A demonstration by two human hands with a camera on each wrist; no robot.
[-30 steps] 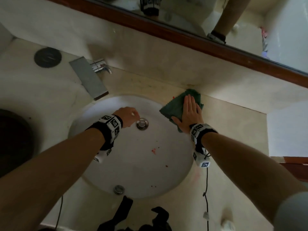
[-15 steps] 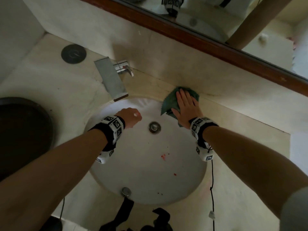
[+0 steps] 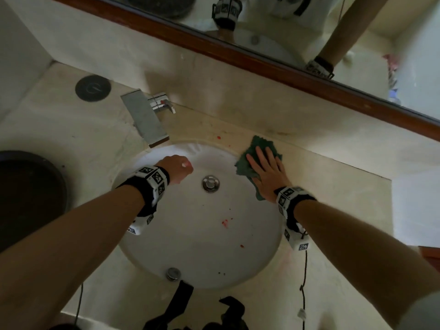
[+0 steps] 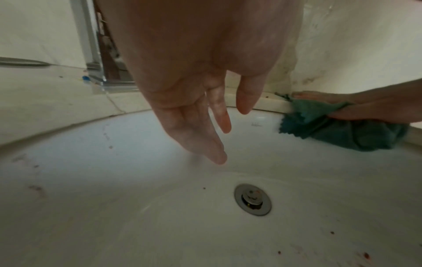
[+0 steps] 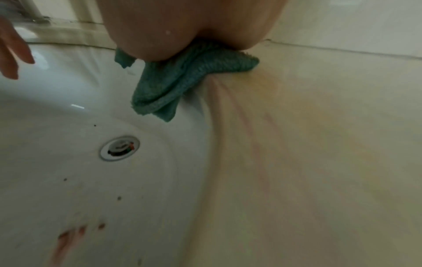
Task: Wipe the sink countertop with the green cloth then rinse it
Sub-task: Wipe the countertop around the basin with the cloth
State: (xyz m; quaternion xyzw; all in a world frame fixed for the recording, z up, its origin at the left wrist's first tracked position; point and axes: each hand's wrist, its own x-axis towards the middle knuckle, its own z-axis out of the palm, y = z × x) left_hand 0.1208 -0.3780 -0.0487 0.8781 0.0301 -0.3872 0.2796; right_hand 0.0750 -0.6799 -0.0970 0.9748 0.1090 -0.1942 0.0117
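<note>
The green cloth [image 3: 258,144] lies on the beige countertop [image 3: 333,191] at the back right rim of the white sink [image 3: 190,246], one corner hanging into the basin. My right hand [image 3: 266,170] presses flat on it with straight fingers. In the right wrist view the cloth [image 5: 182,79] bunches under my palm and droops over the rim. My left hand [image 3: 177,169] hovers over the basin left of the drain [image 3: 210,183]. In the left wrist view its fingers [image 4: 217,155] hang loosely and hold nothing. Small red spots mark the countertop [image 3: 218,137] and the basin.
A flat chrome faucet [image 3: 145,117] juts over the back left rim. Left of it sits a black round cap [image 3: 92,88], and a dark bowl [image 3: 23,198] stands at the far left. A wood-framed mirror [image 3: 262,58] runs along the back wall. Black straps hang at the front edge.
My right hand slid the cloth along the back rim toward the wall and then a little back to the right. My left hand drifted left, away from the drain.
</note>
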